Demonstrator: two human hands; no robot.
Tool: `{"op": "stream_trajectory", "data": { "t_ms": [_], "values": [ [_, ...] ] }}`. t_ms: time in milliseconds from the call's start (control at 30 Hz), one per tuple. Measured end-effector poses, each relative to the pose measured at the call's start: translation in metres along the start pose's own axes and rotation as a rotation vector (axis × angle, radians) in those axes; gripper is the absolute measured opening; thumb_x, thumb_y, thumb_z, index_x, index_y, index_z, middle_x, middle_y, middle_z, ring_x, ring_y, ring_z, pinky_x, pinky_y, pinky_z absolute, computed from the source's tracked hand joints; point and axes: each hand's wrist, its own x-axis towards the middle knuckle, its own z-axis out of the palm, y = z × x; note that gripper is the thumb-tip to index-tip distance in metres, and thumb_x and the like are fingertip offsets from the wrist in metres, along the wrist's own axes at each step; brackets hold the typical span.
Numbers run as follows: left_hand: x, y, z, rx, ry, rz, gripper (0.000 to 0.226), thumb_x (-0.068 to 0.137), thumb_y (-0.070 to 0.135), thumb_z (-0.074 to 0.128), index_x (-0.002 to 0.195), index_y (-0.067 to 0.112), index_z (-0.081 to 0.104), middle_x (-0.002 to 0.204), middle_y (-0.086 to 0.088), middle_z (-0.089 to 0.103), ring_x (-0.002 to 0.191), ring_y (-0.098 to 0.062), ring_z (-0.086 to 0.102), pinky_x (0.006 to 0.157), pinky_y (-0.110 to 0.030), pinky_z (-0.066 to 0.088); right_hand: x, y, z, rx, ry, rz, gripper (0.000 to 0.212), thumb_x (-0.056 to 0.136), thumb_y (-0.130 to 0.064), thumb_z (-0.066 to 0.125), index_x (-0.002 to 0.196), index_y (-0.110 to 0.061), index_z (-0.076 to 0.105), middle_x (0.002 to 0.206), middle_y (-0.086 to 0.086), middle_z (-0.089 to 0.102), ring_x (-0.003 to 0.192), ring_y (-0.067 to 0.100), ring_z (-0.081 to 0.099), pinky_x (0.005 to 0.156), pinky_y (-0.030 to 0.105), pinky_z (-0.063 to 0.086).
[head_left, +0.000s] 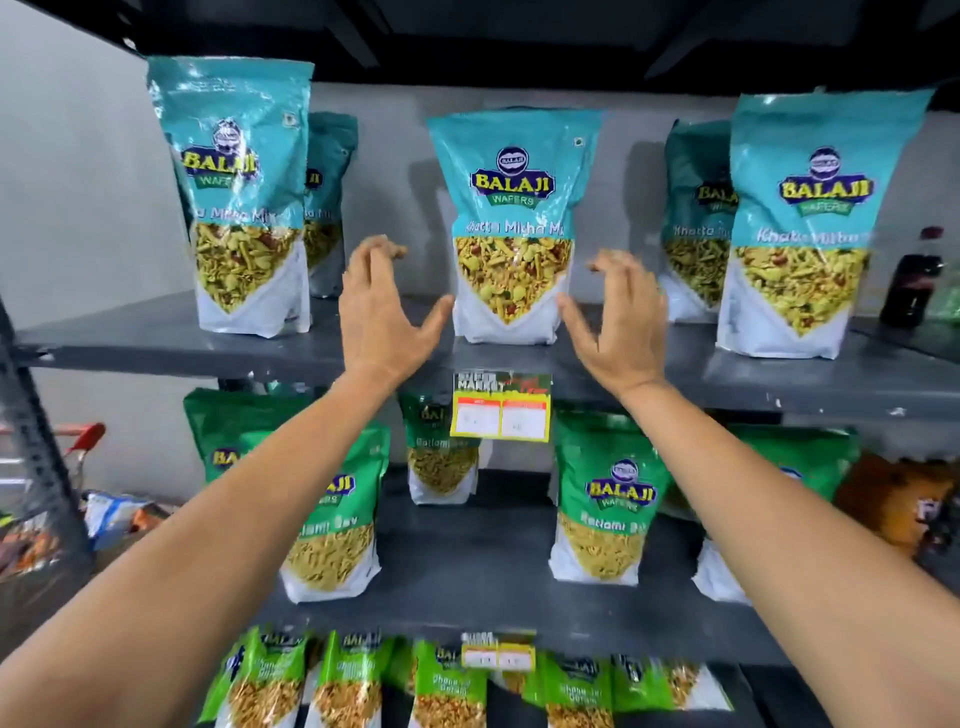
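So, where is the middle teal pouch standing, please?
In the head view, the middle teal pouch stands upright on the upper shelf, between the left hand and right hand, above the yellow price tag.

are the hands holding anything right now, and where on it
Nothing is held: the left hand and right hand flank the middle teal pouch, neither gripping it.

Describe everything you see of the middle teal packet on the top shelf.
The packet is a glossy stand-up pouch, teal above, white below, with a Balaji Wafers logo and a panel showing yellow snack mix. It stands upright on the grey shelf, facing forward. The left hand and right hand flank it, thumbs by its lower edges; contact is unclear.
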Motion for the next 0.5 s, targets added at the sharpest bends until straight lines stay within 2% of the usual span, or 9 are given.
{"op": "stream_trajectory", "data": {
  "t_ms": [100,200,367,500],
  "values": [
    [-0.055,0.003,-0.03,0.053,-0.074,-0.005,0.054,0.075,0.04,0.067,0.116,0.009,0.051,0.13,-0.011,0.051,0.12,-0.031,0.049,0.099,-0.043,0.041,-0.056,-0.009,-0.021,-0.178,-0.016,-0.175,0.042,0.092,-0.047,0.048,0.112,-0.011,0.058,0.125,0.013,0.06,0.11,0.031,0.054,0.095,0.045,0.038],
    [-0.12,-0.004,-0.056,0.103,-0.159,-0.044,0.051,0.073,0.037,0.065,0.113,0.009,0.052,0.124,-0.011,0.054,0.115,-0.032,0.051,0.095,-0.043,0.04,-0.117,-0.017,-0.036,-0.242,-0.079,-0.231,0.039,0.092,-0.045,0.05,0.112,-0.013,0.058,0.129,0.013,0.06,0.117,0.031,0.051,0.105,0.051,0.034],
    [-0.21,-0.027,-0.085,0.161,-0.333,-0.119,0.053,0.071,0.039,0.064,0.112,0.007,0.051,0.115,-0.013,0.055,0.105,-0.036,0.054,0.091,-0.046,0.044,-0.214,-0.039,-0.051,-0.224,-0.303,-0.16,0.043,0.088,-0.048,0.052,0.113,-0.013,0.057,0.129,0.012,0.059,0.117,0.03,0.048,0.102,0.05,0.036],
    [-0.246,-0.048,-0.088,0.135,-0.392,-0.253,0.058,0.072,0.042,0.067,0.115,0.006,0.05,0.117,-0.015,0.054,0.109,-0.037,0.052,0.095,-0.047,0.042,-0.266,-0.061,-0.048,-0.139,-0.534,0.0,0.054,0.084,-0.055,0.053,0.117,-0.013,0.054,0.131,0.013,0.056,0.117,0.036,0.052,0.099,0.049,0.039]
  ]
}}
